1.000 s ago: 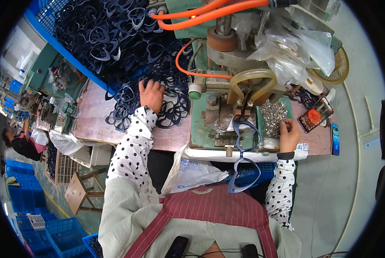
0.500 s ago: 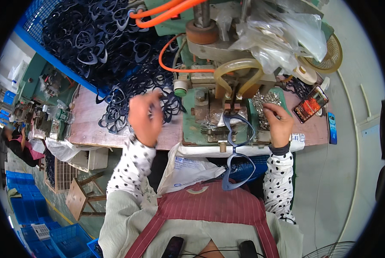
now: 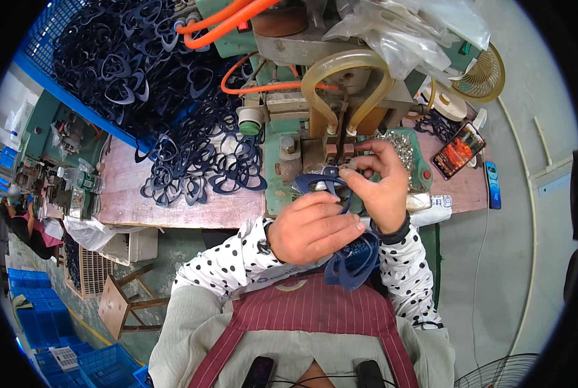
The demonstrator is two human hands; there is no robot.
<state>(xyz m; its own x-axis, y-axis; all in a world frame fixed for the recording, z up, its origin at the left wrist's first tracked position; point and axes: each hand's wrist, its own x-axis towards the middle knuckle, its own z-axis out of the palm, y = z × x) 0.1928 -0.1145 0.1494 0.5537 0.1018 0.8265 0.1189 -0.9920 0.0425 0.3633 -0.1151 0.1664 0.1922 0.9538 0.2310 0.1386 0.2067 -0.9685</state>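
My left hand point(image 3: 315, 227) is closed on a dark blue plastic eyeglass frame point(image 3: 316, 182) just in front of the machine's jaws. A blue rim point(image 3: 352, 275) hangs below my hands, over the apron; whether it belongs to the same frame or a second one is hard to tell. My right hand point(image 3: 384, 187) is beside the jaws point(image 3: 339, 150), thumb and fingers bent together at the frame's upper edge. What its fingertips pinch is hidden. Small shiny metal pieces point(image 3: 399, 147) lie in a green tray behind my right hand.
Many dark blue frames point(image 3: 201, 161) lie on the table to the left, below a blue crate point(image 3: 82, 97) full of them. Thick yellowish tubes point(image 3: 350, 59) and an orange hose arch over the machine. A phone point(image 3: 458, 150) lies at the right. A wooden stool point(image 3: 117, 301) stands lower left.
My left hand has come from the frame pile to the machine's front and now grips a frame. My right hand has moved left from the metal pieces to the jaws. The view has shifted slightly.
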